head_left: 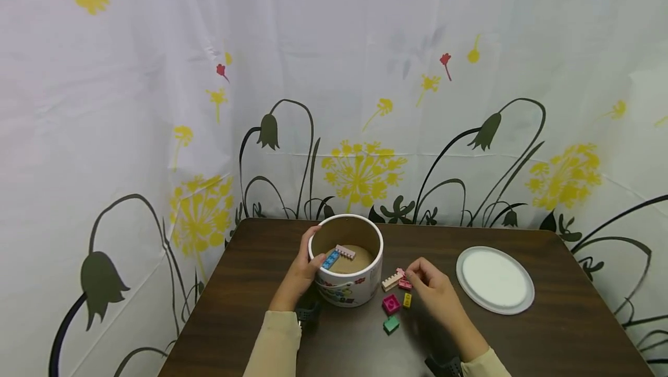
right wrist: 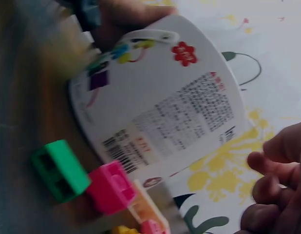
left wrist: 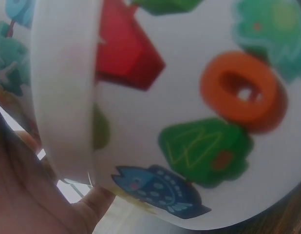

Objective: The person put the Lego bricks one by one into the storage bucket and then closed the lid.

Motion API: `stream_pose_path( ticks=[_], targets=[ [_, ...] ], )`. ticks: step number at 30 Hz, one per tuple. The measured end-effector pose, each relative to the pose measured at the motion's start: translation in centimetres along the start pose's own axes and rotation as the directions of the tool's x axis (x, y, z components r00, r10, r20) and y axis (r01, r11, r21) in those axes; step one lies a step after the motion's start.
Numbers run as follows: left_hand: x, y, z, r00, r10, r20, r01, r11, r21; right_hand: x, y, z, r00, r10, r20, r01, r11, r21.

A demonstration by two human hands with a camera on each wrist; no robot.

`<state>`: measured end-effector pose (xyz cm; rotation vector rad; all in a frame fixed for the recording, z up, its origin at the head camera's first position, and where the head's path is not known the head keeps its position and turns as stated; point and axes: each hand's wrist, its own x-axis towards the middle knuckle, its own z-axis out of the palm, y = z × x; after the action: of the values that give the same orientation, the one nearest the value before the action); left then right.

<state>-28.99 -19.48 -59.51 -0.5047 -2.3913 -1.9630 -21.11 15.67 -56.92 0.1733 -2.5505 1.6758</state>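
Note:
My left hand [head_left: 301,267] grips the rim of a white round bucket [head_left: 344,296] with printed pictures, thumb at the front and fingers at its left side. Inside lie a blue toy brick [head_left: 330,259] and a pale pink brick [head_left: 345,252]. My right hand [head_left: 433,287] is over the table right of the bucket, fingers loosely bent, with nothing showing between them in the right wrist view. Its fingertips come close to a pink brick [head_left: 405,284] and a long cream brick [head_left: 391,281]. Nearer me lie a magenta brick [head_left: 391,304], a yellow brick [head_left: 407,300] and a green brick [head_left: 391,325].
A round white lid [head_left: 496,279] lies flat at the right of the dark wooden table [head_left: 250,249]. Behind the table's far edge hangs a white curtain [head_left: 313,46] printed with flowers.

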Motion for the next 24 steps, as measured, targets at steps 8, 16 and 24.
stream_pose_path(
  ticks=[8, 16, 24],
  targets=[
    [0.1, 0.0, 0.0, 1.000, -0.011, -0.006, 0.010, 1.000, -0.010, -2.3, 2.2, 1.1, 0.992, -0.010, 0.123, -0.011, 0.986, 0.166],
    [0.3, 0.3, -0.3, 1.000, -0.005, -0.012, 0.005, 1.000, 0.013, -3.7, 4.9, 2.1, 0.980, 0.180, 0.087, -0.200, 0.889, 0.413],
    [0.2, 0.3, -0.1, 1.000, -0.016, 0.016, 0.016, 1.000, -0.011, -3.5, 6.1, 2.5, 0.977, 0.153, 0.150, -0.175, 0.974, 0.143]
  ],
)
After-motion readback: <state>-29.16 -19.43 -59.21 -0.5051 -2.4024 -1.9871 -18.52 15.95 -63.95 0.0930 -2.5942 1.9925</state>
